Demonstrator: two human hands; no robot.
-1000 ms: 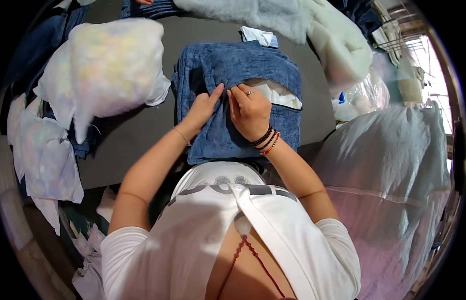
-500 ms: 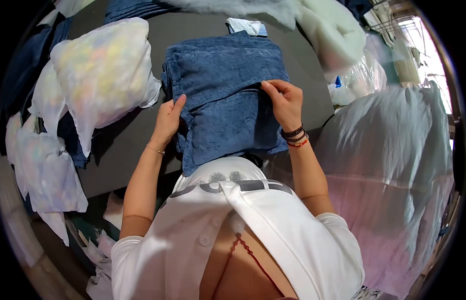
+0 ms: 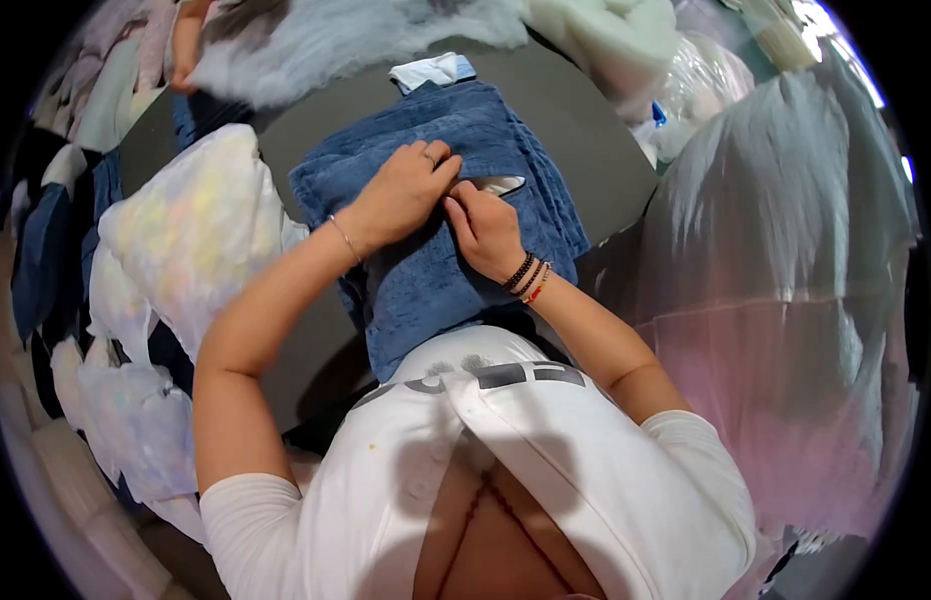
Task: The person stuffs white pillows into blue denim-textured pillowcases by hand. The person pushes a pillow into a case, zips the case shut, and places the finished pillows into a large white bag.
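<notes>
- The blue cover [image 3: 425,290] lies mid-desk [image 3: 595,140], near the person, with white filling [image 3: 502,183] peeking from its slit.
- The left hand [image 3: 403,192] is curled, gripping the slit's far edge.
- The right hand [image 3: 482,228] pinches the near edge.
- My judgement: keep the fabric taut and tuck the filling fully under before the edges meet.

Under your left hand [image 3: 400,195] and right hand [image 3: 485,230], the blue cover [image 3: 435,285] is napped, matt cloth. Left of them, the pillow [image 3: 190,235] shows thin, translucent white fabric. The table [image 3: 590,150] is smooth, matt grey.
</notes>
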